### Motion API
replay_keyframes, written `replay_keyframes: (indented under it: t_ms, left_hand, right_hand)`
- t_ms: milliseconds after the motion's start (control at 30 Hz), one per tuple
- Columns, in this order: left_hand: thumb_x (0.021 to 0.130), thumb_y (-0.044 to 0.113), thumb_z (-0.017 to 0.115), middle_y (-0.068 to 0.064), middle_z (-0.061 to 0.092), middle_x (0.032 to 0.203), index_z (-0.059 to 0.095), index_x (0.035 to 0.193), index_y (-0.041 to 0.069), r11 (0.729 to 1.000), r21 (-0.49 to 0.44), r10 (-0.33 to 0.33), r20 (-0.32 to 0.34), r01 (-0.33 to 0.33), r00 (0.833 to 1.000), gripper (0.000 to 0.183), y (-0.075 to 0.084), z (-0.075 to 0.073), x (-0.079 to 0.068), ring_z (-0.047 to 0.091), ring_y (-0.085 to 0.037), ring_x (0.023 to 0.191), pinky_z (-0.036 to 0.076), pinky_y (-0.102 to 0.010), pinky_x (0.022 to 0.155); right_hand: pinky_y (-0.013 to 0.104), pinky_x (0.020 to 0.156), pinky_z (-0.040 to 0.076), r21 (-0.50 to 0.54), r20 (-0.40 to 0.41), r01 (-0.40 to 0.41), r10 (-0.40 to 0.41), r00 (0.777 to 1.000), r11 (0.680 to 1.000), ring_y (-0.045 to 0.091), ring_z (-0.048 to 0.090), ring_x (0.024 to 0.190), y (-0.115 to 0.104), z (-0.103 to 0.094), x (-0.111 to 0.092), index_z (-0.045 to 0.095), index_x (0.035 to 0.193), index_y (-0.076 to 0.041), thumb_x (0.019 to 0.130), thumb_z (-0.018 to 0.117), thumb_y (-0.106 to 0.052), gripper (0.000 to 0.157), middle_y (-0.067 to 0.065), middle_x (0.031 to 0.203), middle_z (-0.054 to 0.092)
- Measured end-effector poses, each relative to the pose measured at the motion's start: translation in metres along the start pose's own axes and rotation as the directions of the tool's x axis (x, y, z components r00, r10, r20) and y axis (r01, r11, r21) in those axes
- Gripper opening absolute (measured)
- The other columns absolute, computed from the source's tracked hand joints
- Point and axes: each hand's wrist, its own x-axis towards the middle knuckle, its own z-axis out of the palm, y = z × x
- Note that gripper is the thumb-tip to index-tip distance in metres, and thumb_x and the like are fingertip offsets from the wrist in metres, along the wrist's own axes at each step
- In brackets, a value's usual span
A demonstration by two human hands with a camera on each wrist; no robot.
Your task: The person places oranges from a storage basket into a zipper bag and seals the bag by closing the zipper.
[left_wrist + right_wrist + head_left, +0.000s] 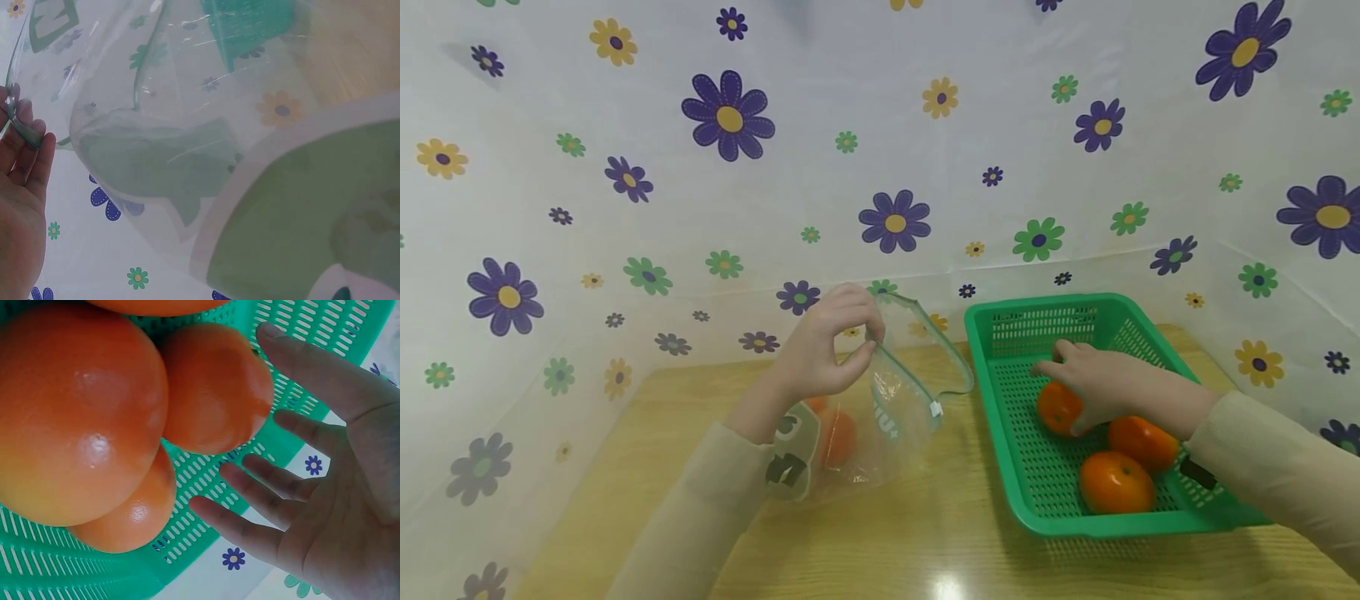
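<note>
My left hand (829, 346) pinches the rim of a clear zip bag (887, 442) between thumb and fingers. The bag's mouth gapes toward the right, and its white slider hangs at the near corner. Through the film an orange (838, 437) shows, with part of another behind it. In the left wrist view, the fingers (39, 147) hold the bag's edge beside its green print. My right hand (1093, 383) reaches into a green basket (1030, 523), over an orange (1058, 408). In the right wrist view its fingers are spread beside an orange (215, 390), apart from it.
Two more oranges, a front orange (1117, 483) and one behind it (1142, 443), lie in the basket near the right forearm. The basket stands on the right of a wooden table (647, 467). A white flowered sheet (820, 108) hangs behind and at both sides.
</note>
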Motion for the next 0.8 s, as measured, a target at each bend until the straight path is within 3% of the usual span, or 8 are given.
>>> replay_keyframes:
  t_ms: [233, 800]
  left_hand:
    - [0.084, 0.006, 0.062, -0.003, 0.066, 0.083, 0.065, 0.084, 0.009, 1.0, -0.002, 0.001, 0.0, -0.001, 1.0, 0.004, 0.0, 0.0, 0.0, 0.058, -0.024, 0.098, 0.046, -0.042, 0.099]
    - [0.083, 0.005, 0.062, -0.003, 0.066, 0.082, 0.064, 0.084, 0.008, 0.999, -0.029, 0.026, -0.006, -0.027, 1.0, 0.004, -0.001, 0.001, 0.002, 0.058, -0.023, 0.095, 0.046, -0.04, 0.096]
  right_hand:
    - [0.043, 0.076, 0.059, -0.015, 0.039, -0.002, 0.002, 0.999, 1.0, 0.026, 0.058, 0.095, 0.005, 0.007, 0.004, 0.062, 0.139, -0.012, 0.07, 0.098, -0.025, 0.079, 0.018, 0.117, 0.057]
    - [0.039, 0.073, 0.056, -0.003, 0.038, 0.035, -0.035, 0.999, 0.999, 0.022, 0.059, 0.086, 0.012, 0.016, 0.012, 0.066, 0.128, -0.012, 0.069, 0.097, -0.02, 0.067, 0.011, 0.106, 0.059]
